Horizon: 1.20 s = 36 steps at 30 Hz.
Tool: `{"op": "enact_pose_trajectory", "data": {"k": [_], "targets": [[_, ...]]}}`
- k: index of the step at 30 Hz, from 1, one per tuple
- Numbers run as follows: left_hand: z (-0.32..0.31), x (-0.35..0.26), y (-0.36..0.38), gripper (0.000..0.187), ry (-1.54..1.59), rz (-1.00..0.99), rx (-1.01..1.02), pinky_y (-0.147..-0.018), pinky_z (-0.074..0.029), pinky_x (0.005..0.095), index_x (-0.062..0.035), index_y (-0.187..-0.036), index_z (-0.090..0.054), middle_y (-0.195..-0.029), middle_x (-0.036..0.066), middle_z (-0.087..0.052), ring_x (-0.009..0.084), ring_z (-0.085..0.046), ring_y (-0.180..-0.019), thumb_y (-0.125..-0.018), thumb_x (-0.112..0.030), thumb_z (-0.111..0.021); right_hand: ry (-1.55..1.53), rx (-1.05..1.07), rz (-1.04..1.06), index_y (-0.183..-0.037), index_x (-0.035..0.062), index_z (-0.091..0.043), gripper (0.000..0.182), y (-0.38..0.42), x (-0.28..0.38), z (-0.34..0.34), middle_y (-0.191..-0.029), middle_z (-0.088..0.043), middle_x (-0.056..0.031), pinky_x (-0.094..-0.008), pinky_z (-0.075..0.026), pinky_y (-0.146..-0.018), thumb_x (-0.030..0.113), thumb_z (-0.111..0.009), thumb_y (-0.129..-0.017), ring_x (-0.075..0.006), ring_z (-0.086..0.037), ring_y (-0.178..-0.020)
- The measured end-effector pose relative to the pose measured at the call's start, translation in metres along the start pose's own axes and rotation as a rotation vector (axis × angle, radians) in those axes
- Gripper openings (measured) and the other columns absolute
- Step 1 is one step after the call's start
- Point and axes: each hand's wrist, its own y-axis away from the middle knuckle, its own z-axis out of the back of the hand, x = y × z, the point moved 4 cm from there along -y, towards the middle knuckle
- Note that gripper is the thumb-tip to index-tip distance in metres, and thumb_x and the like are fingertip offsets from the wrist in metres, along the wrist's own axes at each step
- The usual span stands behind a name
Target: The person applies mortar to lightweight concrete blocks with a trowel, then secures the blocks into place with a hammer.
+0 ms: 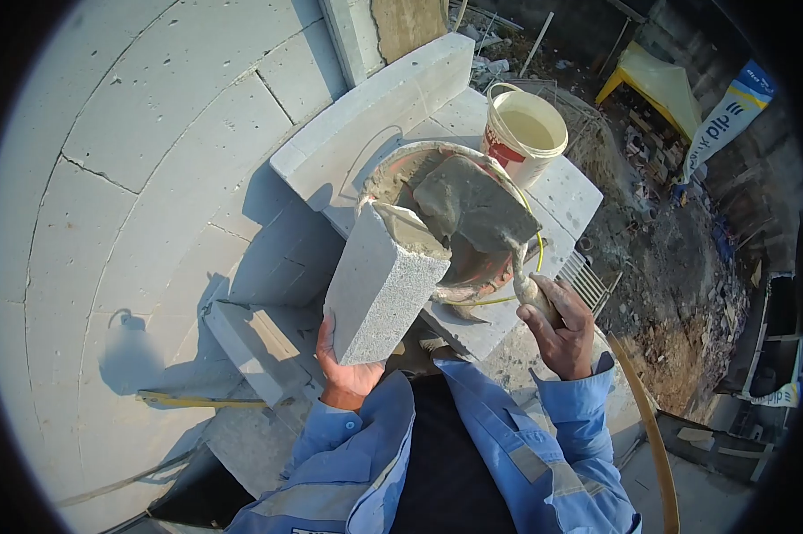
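Note:
My left hand [346, 367] grips the lower end of a pale grey aerated concrete block [379, 289], which is tilted upright in front of me. Wet mortar [408, 228] lies on the block's top end. In my right hand [561, 327] is the handle of a trowel [472, 205]. Its broad grey blade hangs over the mortar bucket [481, 287], close to the block's top, with mortar smeared on it. The blade and block hide much of the bucket's inside.
A white pail [528, 133] with liquid stands behind the mortar bucket on stacked blocks [566, 191]. A block wall [152, 160] rises on the left. Another block [259, 351] and a yellow level-like strip [201, 401] lie at lower left. Rubble ground [650, 258] lies far below on the right.

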Motion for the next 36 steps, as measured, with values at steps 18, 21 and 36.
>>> {"op": "enact_pose_trajectory", "data": {"k": [18,21,36], "targets": [[-0.013,-0.003,0.003,0.061,-0.163,-0.124,-0.091,-0.108,-0.046,0.0465,-0.0132,-0.148,-0.047,-0.144,0.009,-0.056,0.0275,-0.058,-0.129,-0.099,-0.051,-0.048,0.011,0.025,0.033,-0.116,0.0005,-0.071,0.042,-0.03,-0.017,-0.022,-0.095,-0.07,-0.0144,-0.0341,-0.056,-0.069,0.019,-0.083,-0.081,-0.027,-0.071,-0.081],[-0.012,-0.007,0.0,0.059,-0.153,-0.143,-0.084,-0.109,-0.045,0.0463,-0.0128,-0.147,-0.048,-0.142,0.009,-0.058,0.0276,-0.058,-0.129,-0.101,-0.05,-0.045,-0.051,0.081,-0.068,-0.119,-0.0021,-0.069,0.044,-0.033,-0.015,-0.009,-0.097,-0.069,-0.017,-0.0337,-0.055,-0.072,0.017,-0.083,-0.081,-0.0259,-0.071,-0.083],[-0.02,-0.01,-0.01,0.056,-0.263,-0.232,-0.154,-0.106,-0.045,0.0446,-0.0133,-0.142,-0.053,-0.137,0.006,-0.06,0.0267,-0.057,-0.127,-0.099,-0.05,-0.05,0.209,-0.129,0.273,-0.122,0.0052,-0.069,0.055,0.01,0.006,-0.018,-0.096,-0.069,-0.0116,-0.0367,-0.056,-0.065,0.01,-0.087,-0.07,-0.0269,-0.068,-0.078]]}}
